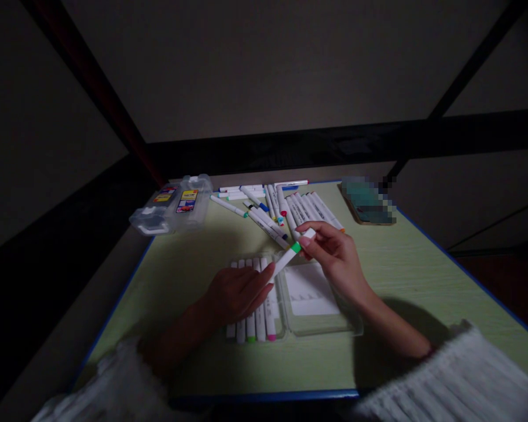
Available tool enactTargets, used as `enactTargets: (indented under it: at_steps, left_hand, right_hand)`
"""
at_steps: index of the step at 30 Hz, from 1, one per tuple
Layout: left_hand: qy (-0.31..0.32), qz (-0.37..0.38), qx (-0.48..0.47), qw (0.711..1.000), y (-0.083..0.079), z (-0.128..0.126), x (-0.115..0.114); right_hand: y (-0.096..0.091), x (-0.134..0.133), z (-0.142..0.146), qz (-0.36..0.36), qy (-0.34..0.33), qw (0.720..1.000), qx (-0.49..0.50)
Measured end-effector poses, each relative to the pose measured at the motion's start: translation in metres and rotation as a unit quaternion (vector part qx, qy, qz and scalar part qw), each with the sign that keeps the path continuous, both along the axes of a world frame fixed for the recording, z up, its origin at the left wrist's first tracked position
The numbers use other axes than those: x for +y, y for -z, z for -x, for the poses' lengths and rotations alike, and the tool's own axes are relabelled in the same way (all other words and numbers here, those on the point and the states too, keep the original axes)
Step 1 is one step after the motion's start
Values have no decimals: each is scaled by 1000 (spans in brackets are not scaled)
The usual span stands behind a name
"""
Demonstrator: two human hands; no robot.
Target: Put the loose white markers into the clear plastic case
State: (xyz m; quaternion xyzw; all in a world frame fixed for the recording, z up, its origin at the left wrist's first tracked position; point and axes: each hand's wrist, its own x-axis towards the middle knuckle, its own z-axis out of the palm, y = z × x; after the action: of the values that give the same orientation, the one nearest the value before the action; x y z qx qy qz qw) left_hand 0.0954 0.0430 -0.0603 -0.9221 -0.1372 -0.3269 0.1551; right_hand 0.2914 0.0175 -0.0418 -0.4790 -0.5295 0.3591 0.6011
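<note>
My right hand (334,258) pinches a white marker with a green band (290,256) near its cap end and holds it slanted above an open clear plastic case (321,325). My left hand (240,293) lies over the case's left half, fingers stretched toward the marker's lower end, and rests on a row of several white markers (257,325) lying in that half. The right half of the case holds a white sheet (310,290).
A loose pile of white markers (275,208) lies at the far side of the pale green table (400,275). A second clear case with colourful labels (173,205) sits at the far left corner. A dark flat object (367,202) lies far right.
</note>
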Motion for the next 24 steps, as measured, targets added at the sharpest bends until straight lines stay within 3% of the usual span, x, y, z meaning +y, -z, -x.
enactTargets:
  at_steps: [14, 20, 24]
  left_hand:
    - [-2, 15, 1, 1000, 5, 0, -1]
    - [-42, 116, -39, 992, 8, 0, 3]
    - [-42, 135, -44, 989, 5, 1, 3]
  right_hand:
    - [-2, -1, 2, 7, -6, 1000, 6]
    - [-4, 0, -1, -11, 15, 1000, 6]
    - [-3, 2, -2, -10, 13, 1000, 27]
